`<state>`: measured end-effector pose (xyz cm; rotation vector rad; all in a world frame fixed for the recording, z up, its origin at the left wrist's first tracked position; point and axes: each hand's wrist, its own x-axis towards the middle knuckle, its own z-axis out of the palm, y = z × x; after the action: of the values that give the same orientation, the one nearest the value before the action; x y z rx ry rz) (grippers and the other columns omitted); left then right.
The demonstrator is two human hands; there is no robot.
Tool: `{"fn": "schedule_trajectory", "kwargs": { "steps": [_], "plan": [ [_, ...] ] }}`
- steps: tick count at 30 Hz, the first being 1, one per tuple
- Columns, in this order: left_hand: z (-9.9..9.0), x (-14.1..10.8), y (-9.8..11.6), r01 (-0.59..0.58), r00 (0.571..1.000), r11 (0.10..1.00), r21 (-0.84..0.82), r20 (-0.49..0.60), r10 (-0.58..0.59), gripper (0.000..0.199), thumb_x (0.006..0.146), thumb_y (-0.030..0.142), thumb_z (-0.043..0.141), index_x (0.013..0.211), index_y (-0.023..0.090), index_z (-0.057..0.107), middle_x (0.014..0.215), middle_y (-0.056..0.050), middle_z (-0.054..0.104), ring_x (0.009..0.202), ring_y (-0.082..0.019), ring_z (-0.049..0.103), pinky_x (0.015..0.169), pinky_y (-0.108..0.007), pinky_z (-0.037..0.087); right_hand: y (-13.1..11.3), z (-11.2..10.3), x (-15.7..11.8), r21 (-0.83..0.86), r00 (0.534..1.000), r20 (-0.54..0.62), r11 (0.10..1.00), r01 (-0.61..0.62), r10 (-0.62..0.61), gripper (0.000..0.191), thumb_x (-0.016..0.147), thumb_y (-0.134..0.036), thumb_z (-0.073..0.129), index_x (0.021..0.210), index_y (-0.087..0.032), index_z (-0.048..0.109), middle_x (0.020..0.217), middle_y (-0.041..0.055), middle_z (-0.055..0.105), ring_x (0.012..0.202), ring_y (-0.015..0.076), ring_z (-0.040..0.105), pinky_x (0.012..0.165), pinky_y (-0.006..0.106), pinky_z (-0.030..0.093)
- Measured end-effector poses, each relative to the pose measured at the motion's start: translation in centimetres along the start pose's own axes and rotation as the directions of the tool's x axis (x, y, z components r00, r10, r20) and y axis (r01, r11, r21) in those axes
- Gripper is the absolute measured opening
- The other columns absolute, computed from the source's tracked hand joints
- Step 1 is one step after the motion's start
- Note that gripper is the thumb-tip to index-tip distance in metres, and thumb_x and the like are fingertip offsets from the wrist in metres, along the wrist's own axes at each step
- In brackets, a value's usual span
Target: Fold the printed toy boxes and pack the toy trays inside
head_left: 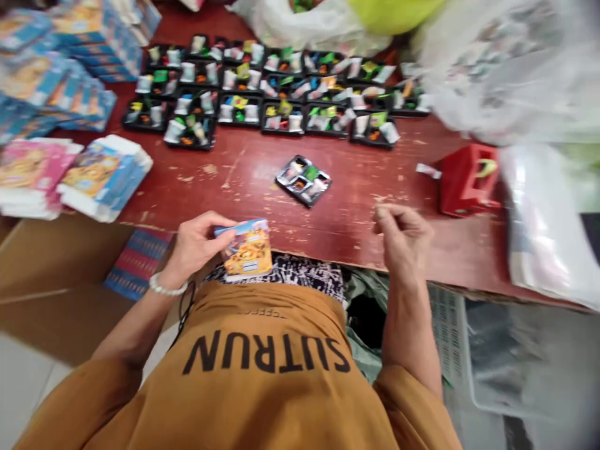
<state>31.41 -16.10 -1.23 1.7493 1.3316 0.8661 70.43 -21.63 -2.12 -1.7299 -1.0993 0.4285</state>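
Note:
My left hand (199,247) grips a small printed cardboard box (248,250), blue on top with an orange picture, at the table's front edge. Over the table to the right, my right hand (405,234) is closed in a pinch; what its fingertips hold, if anything, is too small to make out. Between and beyond the hands lies a single black compartment tray (304,181), turned at an angle, with small green, orange and white pieces inside. The red tape dispenser (469,181) stands to the right of my right hand, a short strip sticking out on its left side.
Several filled black trays (239,109) stand in rows at the back. Stacked blue boxes (84,37) and flat cartons (105,175) occupy the left. Plastic bags (506,75) crowd the back right, above clear plastic sleeves (544,219). An open carton (47,269) sits below the table edge.

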Motion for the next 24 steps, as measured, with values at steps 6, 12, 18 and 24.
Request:
{"fn": "schedule_trajectory", "kwargs": {
  "steps": [6,12,18,24],
  "plan": [
    [-0.2,-1.1,1.8,-0.197,0.98,0.972,0.127,-0.017,0.2,0.014,0.09,0.019,0.072,0.104,0.019,0.076,0.093,-0.003,0.079,0.072,-0.012,0.071,0.062,-0.022,0.054,-10.1,11.5,-6.6,0.489,0.723,0.687,0.778,-0.394,-0.065,0.038,0.083,-0.049,0.087,0.114,-0.026,0.081,0.08,0.0,0.077,0.064,0.0135,0.064,0.06,0.029,0.056],
    [-0.1,-2.7,1.3,-0.3,0.951,0.945,0.128,-0.043,0.308,0.037,0.093,0.015,0.071,0.129,0.022,0.064,0.107,-0.003,0.079,0.082,-0.013,0.076,0.07,-0.021,0.059,-10.8,14.0,-7.5,0.469,0.685,0.729,0.732,-0.495,-0.003,0.084,0.078,-0.051,0.091,0.148,-0.025,0.051,0.072,-0.0063,0.071,0.053,0.0112,0.057,0.05,0.025,0.049],
    [-0.8,-2.4,2.1,-0.429,0.903,0.884,0.186,0.119,0.413,0.031,0.104,0.015,0.054,0.132,0.02,0.068,0.112,-0.008,0.077,0.1,-0.018,0.074,0.093,-0.032,0.06,-10.8,14.1,-8.8,0.42,0.725,0.688,0.804,-0.421,0.021,0.069,0.083,-0.055,0.086,0.133,-0.026,0.049,0.073,-0.0058,0.072,0.054,0.0132,0.061,0.049,0.025,0.048],
    [-1.9,-2.3,1.7,-0.269,0.956,0.96,0.08,0.14,0.257,0.026,0.104,0.025,0.06,0.125,0.02,0.074,0.108,-0.006,0.078,0.093,-0.017,0.074,0.087,-0.029,0.06,-10.0,13.7,-8.6,0.018,0.766,0.642,1.0,0.015,-0.023,0.06,0.093,-0.053,0.076,0.141,-0.022,0.055,0.074,-0.0018,0.071,0.065,0.0193,0.067,0.066,0.033,0.052]
  ]
}}
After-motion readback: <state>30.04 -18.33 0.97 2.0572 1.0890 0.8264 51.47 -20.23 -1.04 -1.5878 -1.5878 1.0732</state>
